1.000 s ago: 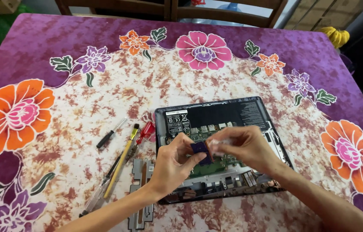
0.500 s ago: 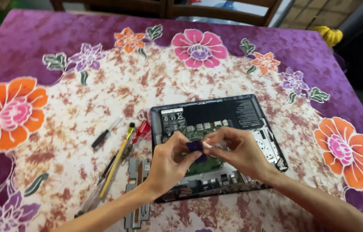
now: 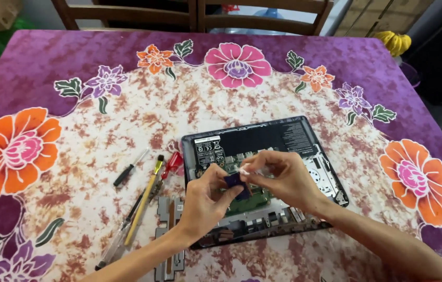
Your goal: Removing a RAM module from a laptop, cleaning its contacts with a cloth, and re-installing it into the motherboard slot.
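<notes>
Head view: left hand [image 3: 202, 201] pinches a small dark blue part [image 3: 234, 181] above the opened laptop [image 3: 262, 177], centre of table [image 3: 127, 120]. Right hand [image 3: 283, 180] fingers closed on a white swab [image 3: 245, 170] touching it. Risk: loose pinch drops part onto exposed board.

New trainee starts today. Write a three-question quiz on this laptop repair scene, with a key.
1. True or false: the left hand pinches a small dark blue part.
2. What lies under both hands? A) an opened laptop B) a plate C) a book
3. Which tool left of the laptop has a red handle?

Key: 1 true. 2 A. 3 the red screwdriver; the right hand holds a small white piece against the blue part.
</notes>
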